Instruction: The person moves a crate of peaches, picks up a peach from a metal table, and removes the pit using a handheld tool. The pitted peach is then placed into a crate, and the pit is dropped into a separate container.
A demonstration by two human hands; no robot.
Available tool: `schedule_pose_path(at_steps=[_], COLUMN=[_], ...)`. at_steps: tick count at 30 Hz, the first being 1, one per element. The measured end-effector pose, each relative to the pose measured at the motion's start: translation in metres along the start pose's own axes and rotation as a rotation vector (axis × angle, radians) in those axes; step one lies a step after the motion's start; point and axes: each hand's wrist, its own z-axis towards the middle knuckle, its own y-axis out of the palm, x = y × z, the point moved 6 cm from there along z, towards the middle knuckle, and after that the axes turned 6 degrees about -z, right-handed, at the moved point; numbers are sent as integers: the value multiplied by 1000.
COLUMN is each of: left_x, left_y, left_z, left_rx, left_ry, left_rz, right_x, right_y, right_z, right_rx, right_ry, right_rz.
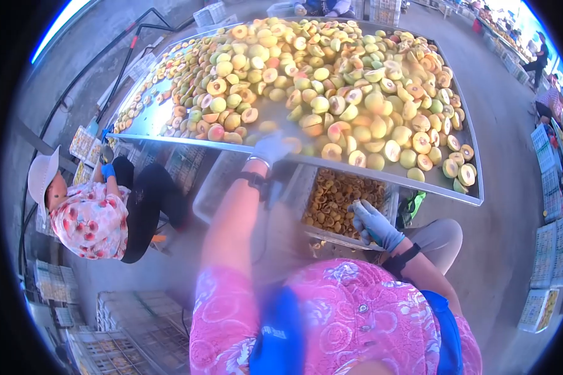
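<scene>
My left hand, in a pale glove, reaches over the front rim of a metal table heaped with halved peaches. Its fingers are smeared by motion beside the nearest fruit halves. Lower down on the right, my gloved right hand is closed at the edge of a crate full of brown peach pits. A bit of teal shows at its palm; what it grips I cannot tell.
A grey plastic tub stands beneath the table's front edge. To the left sits a co-worker in a hat and patterned top. Stacked crates line the right side, with more crates at lower left.
</scene>
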Motion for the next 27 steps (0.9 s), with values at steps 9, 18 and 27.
schedule_pose_path(at_steps=[9, 18, 27], left_x=[14, 124, 141], left_y=[40, 71, 84], left_z=[-14, -110, -139], left_rx=[262, 200, 208], left_ry=[178, 476, 538], left_rz=[-1226, -1280, -836], right_x=[-28, -61, -68], right_y=[10, 9, 0], right_z=[-6, -22, -34], right_rx=[63, 215, 409], right_ry=[-237, -478, -577], right_rz=[-216, -307, -645])
